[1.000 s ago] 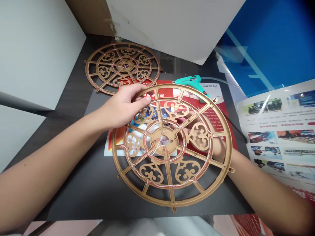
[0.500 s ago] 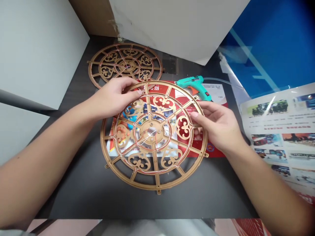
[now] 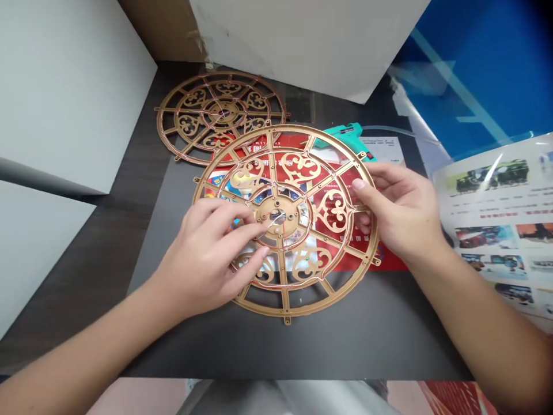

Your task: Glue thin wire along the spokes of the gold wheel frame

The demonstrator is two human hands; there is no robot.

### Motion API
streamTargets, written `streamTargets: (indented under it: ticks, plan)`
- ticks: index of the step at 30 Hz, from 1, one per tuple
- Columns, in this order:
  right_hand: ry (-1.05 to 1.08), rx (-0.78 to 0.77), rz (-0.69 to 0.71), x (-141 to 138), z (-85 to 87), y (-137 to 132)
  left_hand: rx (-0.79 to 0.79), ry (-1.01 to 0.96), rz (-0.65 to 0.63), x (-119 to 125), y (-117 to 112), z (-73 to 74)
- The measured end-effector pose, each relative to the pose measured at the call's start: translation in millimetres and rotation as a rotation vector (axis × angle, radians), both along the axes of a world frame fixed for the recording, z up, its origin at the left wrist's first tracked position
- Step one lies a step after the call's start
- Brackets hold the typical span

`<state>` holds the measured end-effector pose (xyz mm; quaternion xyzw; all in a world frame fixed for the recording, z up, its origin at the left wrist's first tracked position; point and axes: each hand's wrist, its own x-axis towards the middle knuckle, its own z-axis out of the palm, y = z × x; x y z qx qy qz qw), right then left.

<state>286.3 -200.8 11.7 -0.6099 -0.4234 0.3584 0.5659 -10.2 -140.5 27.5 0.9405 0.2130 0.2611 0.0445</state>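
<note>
A round gold openwork frame (image 3: 320, 233), with spokes, scrolled ornaments and thin red and white wires along its rings, is held up tilted over the table. Its right rim is pinched in my right hand (image 3: 400, 210), thumb on the near face and fingers behind. My left hand (image 3: 211, 248) reaches over the frame's left side, its fingertips by the central hub where loose wire ends (image 3: 279, 219) stick out. The thumb and fingers of that hand are apart, and I see nothing gripped between them. The hand covers the frame's lower left.
A second similar gold frame (image 3: 188, 125) lies farther back on the dark table (image 3: 181, 346). A teal glue gun (image 3: 352, 135) rests behind the held frame, above a red printed sheet (image 3: 391, 263). White panels (image 3: 294, 40) rise behind, and a printed leaflet (image 3: 488, 225) is at the right.
My left hand has let go of the frame's upper left rim and moved down and right to the hub. The frame has shifted slightly up and right in view, still in my right hand.
</note>
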Motion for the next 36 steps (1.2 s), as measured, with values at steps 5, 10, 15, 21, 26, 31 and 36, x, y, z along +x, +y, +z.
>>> streamTargets:
  ticks: [5, 10, 15, 21, 26, 31, 36]
  plan:
    - [0.01, 0.009, -0.025, 0, -2.5, 0, 0.017, -0.07, 0.05, 2, -4, -13.6]
    - [-0.044, -0.027, -0.03, 2, -3.8, 1, -0.015, -0.076, 0.026, 0, -3, -16.9]
    - [0.006, -0.032, -0.039, -1, -1.6, 3, -0.115, -0.075, 0.025, -1, -4, -17.9]
    - [0.046, -0.022, -0.038, -3, -1.8, 5, -0.217, -0.079, 0.006, -1, -2, -18.4]
    - [0.063, -0.026, -0.034, -4, -2.3, 7, -0.231, -0.082, -0.025, -2, 0, -18.3]
    - [0.074, -0.035, -0.051, -6, -1.4, 7, -0.228, -0.085, -0.061, -2, 0, -18.6]
    - [0.08, -0.05, -0.056, -5, -1.0, 7, -0.245, -0.052, -0.116, -3, 0, -17.9]
